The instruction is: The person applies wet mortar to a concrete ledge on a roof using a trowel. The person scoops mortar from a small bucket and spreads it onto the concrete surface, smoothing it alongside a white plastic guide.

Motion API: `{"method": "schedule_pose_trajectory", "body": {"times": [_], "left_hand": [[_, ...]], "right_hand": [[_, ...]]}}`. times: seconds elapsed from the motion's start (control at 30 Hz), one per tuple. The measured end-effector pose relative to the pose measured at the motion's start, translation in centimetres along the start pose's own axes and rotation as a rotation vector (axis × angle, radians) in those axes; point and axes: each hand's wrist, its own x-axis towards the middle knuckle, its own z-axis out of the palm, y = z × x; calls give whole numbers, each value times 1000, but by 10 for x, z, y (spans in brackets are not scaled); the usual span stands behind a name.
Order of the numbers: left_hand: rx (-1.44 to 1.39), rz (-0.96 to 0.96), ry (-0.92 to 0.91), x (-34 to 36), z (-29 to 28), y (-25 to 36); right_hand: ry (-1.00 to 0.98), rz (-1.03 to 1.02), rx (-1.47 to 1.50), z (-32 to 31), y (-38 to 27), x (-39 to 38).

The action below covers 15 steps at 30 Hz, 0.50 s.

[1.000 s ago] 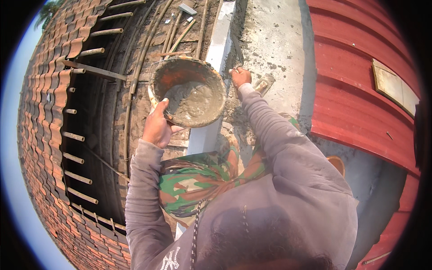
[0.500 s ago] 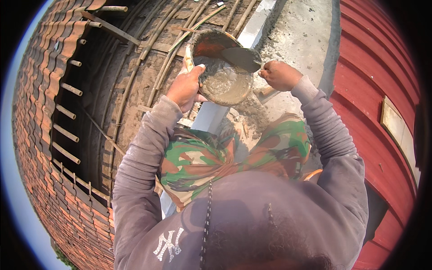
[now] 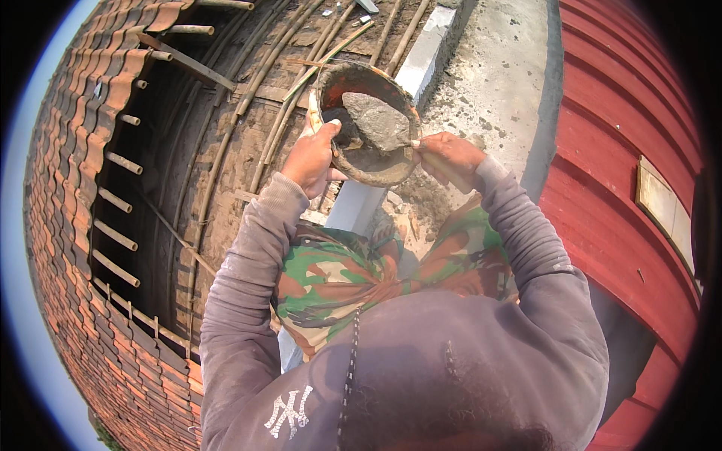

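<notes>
My left hand [image 3: 312, 155] grips the left rim of a round bucket [image 3: 391, 177], thumb over the edge. The bucket tilts toward me, and its inside is coated with wet grey mortar [image 3: 347, 128]. My right hand [image 3: 450, 158] is closed on the handle end of a trowel [image 3: 378, 120]; the handle itself is mostly hidden by my fingers. The trowel's blade lies within the bucket's mouth and carries a heap of grey mortar that covers it.
Beneath the bucket runs a pale block wall [image 3: 353, 201]. To the left are bamboo battens [image 3: 218, 135], an opening and a tiled roof [image 3: 64, 218]. On the right, a mortar-spattered concrete strip [image 3: 511, 83] borders red metal roofing [image 3: 609, 173] with a board [image 3: 665, 210] on it.
The trowel has turned over and moved left and down within the bucket's mouth, and its blade now bears mortar. My right hand has come down to the rim. The left keeps its hold.
</notes>
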Motion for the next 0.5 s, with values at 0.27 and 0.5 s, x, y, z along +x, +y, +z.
{"method": "schedule_pose_trajectory", "body": {"times": [0.27, 0.5], "left_hand": [[-29, 1, -9, -24, 12, 12], [-35, -7, -7, -17, 5, 9]], "right_hand": [[143, -341, 670, -70, 11, -50], [1337, -674, 450, -170, 4, -32]]}}
